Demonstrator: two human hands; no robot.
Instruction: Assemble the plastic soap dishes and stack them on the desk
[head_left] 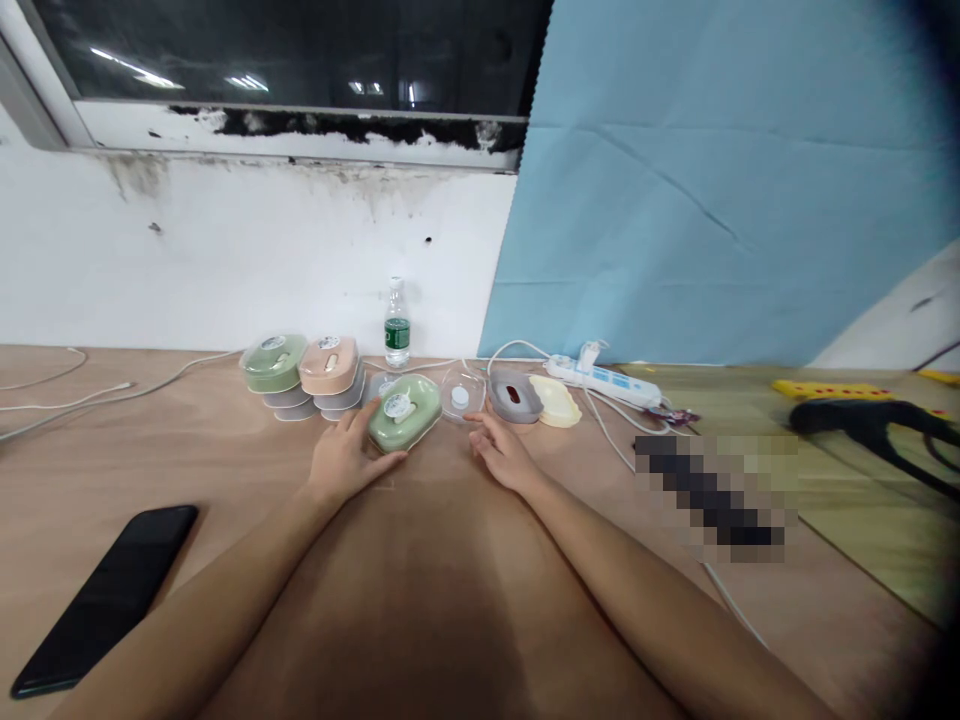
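A pale green plastic box (421,408) with a round white label sits tilted on the table in front of me. My left hand (343,455) grips its left side, the thumb along the front edge and the fingers behind. Just right of the box lies a clear lid (474,385) with a white round piece in its middle. My right hand (501,450) is at the lid's front edge, its index finger stretched out and the others loosely curled, holding nothing. A grey box (527,398) with a dark red oval opening and a pale yellow tray (556,402) lie beyond it.
Stacked boxes, green (270,375) and pink (328,378) on top, stand at the left. Behind is a water bottle (397,335). A white power strip (607,382) with cables lies right. A black phone (109,598) is front left, a blurred dark object (709,495) right.
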